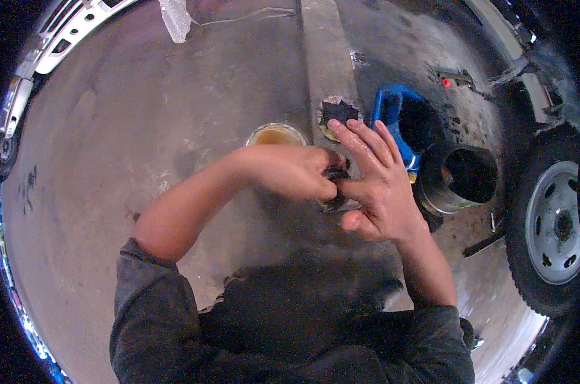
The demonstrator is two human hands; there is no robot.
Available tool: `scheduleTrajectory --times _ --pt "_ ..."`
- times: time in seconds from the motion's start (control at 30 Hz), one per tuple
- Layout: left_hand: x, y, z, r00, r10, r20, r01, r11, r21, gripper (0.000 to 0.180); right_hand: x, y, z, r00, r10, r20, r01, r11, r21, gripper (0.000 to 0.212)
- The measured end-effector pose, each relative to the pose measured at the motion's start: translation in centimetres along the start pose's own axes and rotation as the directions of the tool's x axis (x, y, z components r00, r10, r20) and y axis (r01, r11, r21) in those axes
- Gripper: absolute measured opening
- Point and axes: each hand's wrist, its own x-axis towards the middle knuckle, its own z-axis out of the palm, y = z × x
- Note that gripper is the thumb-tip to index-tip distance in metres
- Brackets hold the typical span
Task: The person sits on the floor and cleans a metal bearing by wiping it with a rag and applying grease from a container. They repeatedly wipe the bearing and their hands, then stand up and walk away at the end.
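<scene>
My left hand is closed around a small dark part, which looks round and greasy; the fingers hide most of it. Against the part's right side rests a finger of my right hand, while its other fingers are stretched and spread. The skin of the right fingers looks wet. Just beyond my left wrist stands a round bowl holding yellowish-brown liquid. Past my right fingertips lies a round, pale-rimmed item with a black star-shaped piece on it.
To the right sit a cut-open blue container and a dark metal cylinder. Farther right a vehicle wheel stands near a black bar on the concrete floor. Clear plastic lies at the far side.
</scene>
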Motion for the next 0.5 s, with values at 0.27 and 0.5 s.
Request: scheduleTrajectory --times 0.27,0.5 --pt "2.2 -2.5 2.6 0.846 0.019 -0.532 -0.017 1.0 0.009 0.036 -1.0 0.0 2.3 0.962 0.248 -0.112 -0.234 0.964 0.124 0.082" --pt "2.1 -1.9 3.0 0.808 -0.231 -0.542 -0.032 0.902 -0.431 0.03 -2.1 -0.1 3.5 0.853 0.449 -0.266 -0.233 0.783 0.577 0.1"
